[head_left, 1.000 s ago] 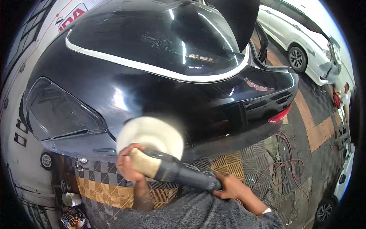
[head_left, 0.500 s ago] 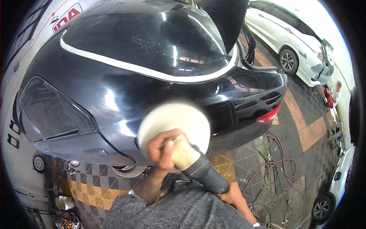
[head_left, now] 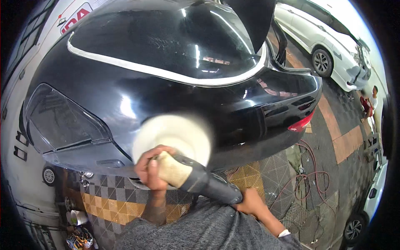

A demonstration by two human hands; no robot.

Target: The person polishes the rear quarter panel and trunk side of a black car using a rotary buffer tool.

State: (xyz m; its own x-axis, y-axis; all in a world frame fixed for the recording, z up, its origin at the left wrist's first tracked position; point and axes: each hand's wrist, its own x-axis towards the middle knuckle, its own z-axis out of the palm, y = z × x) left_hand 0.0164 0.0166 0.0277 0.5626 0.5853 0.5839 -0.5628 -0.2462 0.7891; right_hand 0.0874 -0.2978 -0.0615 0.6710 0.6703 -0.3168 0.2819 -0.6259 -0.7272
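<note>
A rotary polisher is held in front of me with both hands. Its round cream pad is blurred and lies against the rear side panel of a black car. My left hand is closed around the polisher's head, near the tan cover behind the pad. At the rear end of the dark body, my right hand wraps round the handle. White masking tape edges the car's rear window. The pad hides the panel beneath it.
A red tail light sits at the car's right end. Red hose coils on the tiled floor. White cars stand at the right, with a person near the far wall. A bucket is at lower left.
The polisher and its pad have moved left along the panel, my left hand going with them. My right hand keeps its hold. The whole view has shifted slightly.
</note>
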